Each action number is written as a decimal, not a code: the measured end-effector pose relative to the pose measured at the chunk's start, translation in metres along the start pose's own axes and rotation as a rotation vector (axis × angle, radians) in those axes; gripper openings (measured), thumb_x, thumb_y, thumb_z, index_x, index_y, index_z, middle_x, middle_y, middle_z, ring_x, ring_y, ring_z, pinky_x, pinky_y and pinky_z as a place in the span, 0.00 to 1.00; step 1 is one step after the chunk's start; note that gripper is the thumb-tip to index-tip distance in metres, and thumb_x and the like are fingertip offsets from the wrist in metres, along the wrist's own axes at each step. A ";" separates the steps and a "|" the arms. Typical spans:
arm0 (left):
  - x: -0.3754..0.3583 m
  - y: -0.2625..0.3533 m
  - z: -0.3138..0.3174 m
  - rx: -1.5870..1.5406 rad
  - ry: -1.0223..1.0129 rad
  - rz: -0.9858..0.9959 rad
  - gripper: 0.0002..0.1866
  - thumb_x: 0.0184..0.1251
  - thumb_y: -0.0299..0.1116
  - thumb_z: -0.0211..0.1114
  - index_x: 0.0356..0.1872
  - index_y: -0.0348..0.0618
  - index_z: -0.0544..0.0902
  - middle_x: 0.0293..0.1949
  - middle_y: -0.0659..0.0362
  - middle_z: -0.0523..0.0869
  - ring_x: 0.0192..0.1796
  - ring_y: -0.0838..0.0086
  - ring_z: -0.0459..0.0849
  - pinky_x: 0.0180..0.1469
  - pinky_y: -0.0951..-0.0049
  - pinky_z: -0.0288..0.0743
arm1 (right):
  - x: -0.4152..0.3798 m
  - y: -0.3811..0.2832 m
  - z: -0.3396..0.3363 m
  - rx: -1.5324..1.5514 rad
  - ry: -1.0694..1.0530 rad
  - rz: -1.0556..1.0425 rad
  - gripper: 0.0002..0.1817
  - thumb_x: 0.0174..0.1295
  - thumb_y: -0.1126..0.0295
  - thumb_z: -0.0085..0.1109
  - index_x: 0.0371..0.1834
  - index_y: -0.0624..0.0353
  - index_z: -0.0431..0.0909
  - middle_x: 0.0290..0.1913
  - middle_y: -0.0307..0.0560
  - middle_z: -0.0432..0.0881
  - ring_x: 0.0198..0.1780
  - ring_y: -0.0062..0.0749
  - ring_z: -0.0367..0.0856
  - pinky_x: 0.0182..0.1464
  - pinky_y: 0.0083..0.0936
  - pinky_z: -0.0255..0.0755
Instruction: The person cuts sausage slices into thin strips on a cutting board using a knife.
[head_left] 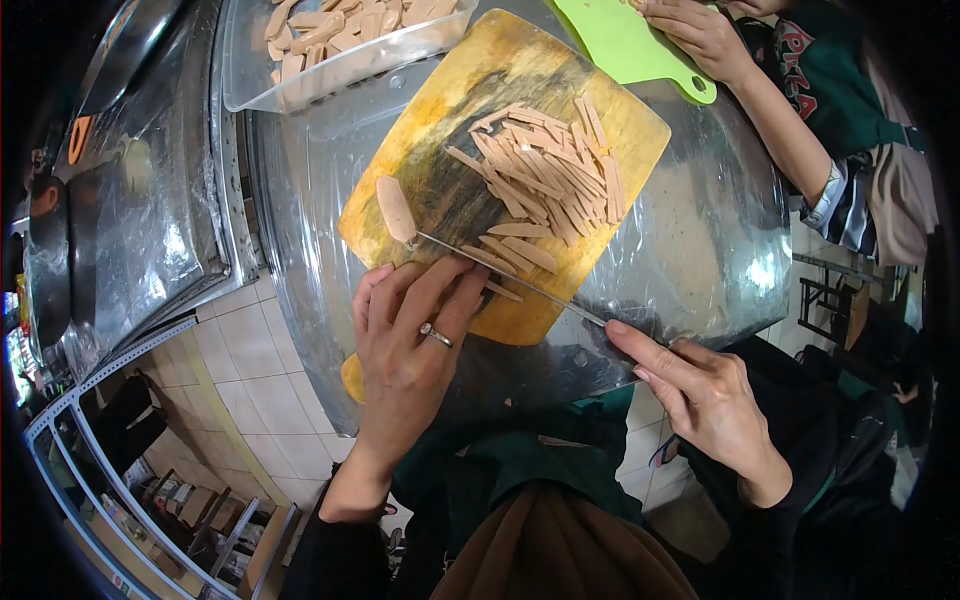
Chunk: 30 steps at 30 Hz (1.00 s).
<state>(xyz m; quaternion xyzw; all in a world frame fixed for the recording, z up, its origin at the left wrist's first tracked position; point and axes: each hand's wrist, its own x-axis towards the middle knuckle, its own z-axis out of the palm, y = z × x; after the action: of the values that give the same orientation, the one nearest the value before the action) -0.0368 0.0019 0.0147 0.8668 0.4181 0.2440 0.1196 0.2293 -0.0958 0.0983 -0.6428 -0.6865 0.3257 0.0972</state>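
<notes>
A worn yellow cutting board (440, 130) lies on a metal table wrapped in clear plastic. A heap of thin sausage strips (555, 170) covers its far right part, and one flat sausage slice (395, 208) lies at its left edge. My right hand (700, 390) grips the handle of a thin knife (500, 270), index finger stretched along it; the blade reaches left to the slice. My left hand (410, 335) rests fingers-down on the board's near edge, a ring on one finger, touching a few strips.
A clear plastic tub (250, 85) of cut sausage pieces stands at the far left of the table. Across the table another person's hand (700, 35) rests on a green cutting board (620, 45). A steel counter (140, 190) is at left, tiled floor below.
</notes>
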 end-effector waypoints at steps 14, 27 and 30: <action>0.001 0.000 -0.001 0.029 -0.017 0.000 0.21 0.60 0.24 0.73 0.56 0.48 0.88 0.58 0.66 0.85 0.57 0.69 0.81 0.69 0.57 0.68 | 0.009 0.001 0.007 -0.098 -0.048 -0.048 0.46 0.61 0.81 0.66 0.83 0.34 0.66 0.20 0.48 0.74 0.18 0.40 0.78 0.22 0.39 0.78; 0.005 0.002 -0.003 -0.116 0.039 -0.028 0.15 0.65 0.24 0.73 0.53 0.45 0.89 0.54 0.61 0.88 0.55 0.62 0.84 0.62 0.58 0.73 | -0.060 -0.012 -0.036 -0.059 -0.038 0.194 0.36 0.65 0.79 0.66 0.77 0.37 0.76 0.23 0.55 0.82 0.21 0.45 0.80 0.29 0.38 0.75; 0.009 0.001 -0.003 -0.189 0.051 -0.077 0.17 0.64 0.25 0.73 0.54 0.46 0.88 0.54 0.62 0.87 0.55 0.65 0.82 0.64 0.58 0.71 | -0.064 -0.010 -0.035 0.074 0.048 0.245 0.30 0.67 0.80 0.64 0.73 0.43 0.80 0.37 0.58 0.89 0.26 0.45 0.85 0.34 0.35 0.79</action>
<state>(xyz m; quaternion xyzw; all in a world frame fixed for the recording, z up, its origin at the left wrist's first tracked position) -0.0327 0.0081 0.0209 0.8285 0.4289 0.2995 0.1996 0.2505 -0.1445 0.1493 -0.7253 -0.5879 0.3449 0.0969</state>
